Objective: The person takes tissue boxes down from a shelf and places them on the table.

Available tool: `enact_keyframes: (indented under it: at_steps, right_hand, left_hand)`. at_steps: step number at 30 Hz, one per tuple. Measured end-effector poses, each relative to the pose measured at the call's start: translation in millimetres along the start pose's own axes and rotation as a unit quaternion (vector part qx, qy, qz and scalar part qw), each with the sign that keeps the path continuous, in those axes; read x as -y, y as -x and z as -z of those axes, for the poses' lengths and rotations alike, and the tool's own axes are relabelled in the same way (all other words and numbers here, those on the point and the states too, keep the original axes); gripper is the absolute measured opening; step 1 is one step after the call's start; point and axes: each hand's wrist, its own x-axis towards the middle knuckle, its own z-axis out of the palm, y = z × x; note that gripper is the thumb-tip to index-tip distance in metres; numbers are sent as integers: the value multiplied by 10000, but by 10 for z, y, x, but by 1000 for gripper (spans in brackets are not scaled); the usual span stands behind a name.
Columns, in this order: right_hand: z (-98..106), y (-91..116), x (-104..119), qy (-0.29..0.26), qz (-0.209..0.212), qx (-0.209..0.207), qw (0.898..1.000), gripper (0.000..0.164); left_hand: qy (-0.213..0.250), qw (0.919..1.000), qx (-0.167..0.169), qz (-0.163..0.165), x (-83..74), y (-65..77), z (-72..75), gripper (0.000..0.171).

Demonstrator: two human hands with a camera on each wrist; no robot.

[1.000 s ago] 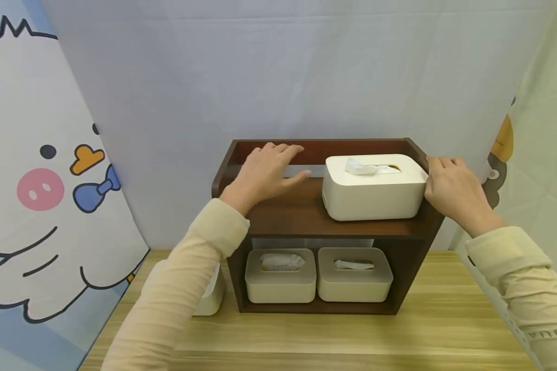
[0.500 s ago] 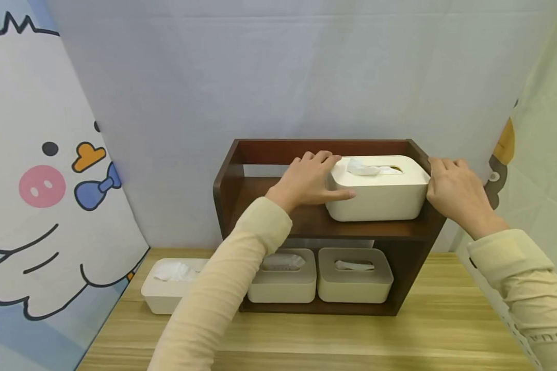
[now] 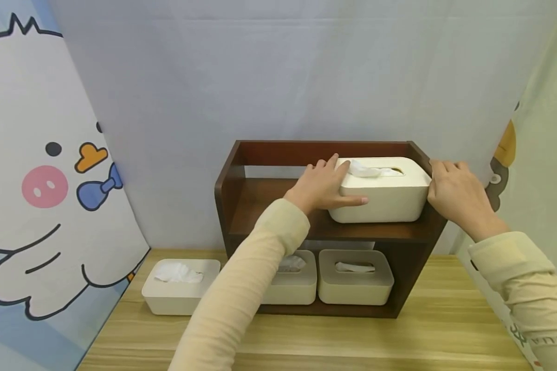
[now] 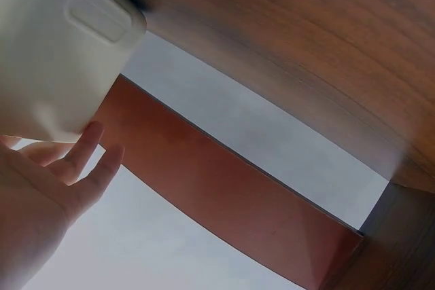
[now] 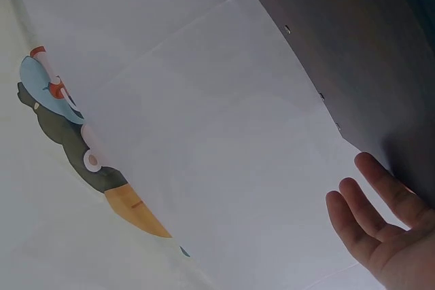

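Note:
A cream tissue box (image 3: 380, 201) sits on the upper level of a dark brown two-tier shelf (image 3: 269, 190), at its right end. My left hand (image 3: 322, 188) is at the box's left end, its straight thumb along the front and its fingers over the top edge. In the left wrist view, fingertips (image 4: 93, 130) meet the edge of the box (image 4: 54, 66). My right hand (image 3: 459, 193) rests against the shelf's right side panel; in the right wrist view its loosely extended fingers (image 5: 353, 222) lie beside the dark panel (image 5: 340, 45). Its thumb is hidden.
Two more tissue boxes stand on the lower level, one at the left (image 3: 290, 288) partly behind my left sleeve, one at the right (image 3: 355, 288). Another tissue box (image 3: 174, 299) is on the wooden table (image 3: 353, 342), left of the shelf. A pale curtain (image 3: 278, 77) hangs behind.
My left hand has moved right from above the shelf's left part to the end of the upper tissue box. My right hand has stayed at the side panel.

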Motion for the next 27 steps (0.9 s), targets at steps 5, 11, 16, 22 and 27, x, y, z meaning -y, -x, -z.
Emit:
enact_keyframes:
  at_steps: [5,11,16,22,27]
  right_hand:
    - [27,-2,-1,-23,-106,182,9998,37]
    - [38,-11,-6,-64,-258,318,9991,37]
    - [36,-16,6,-42,-244,205,9995,36]
    - [45,-12,11,-30,-253,223,9994,38]
    - [49,-3,14,-51,-231,201,9995,37]
  left_hand:
    - [0,10000,7,16,-22,-24,30,91]
    - [84,9999,-69,27,-21,-23,57,88]
    - [177,9998,-23,56,49,24,73,94]
    - [71,9996,225,130,118,102,147,97]
    - [-65,9987,485,156,96,142,234,95]
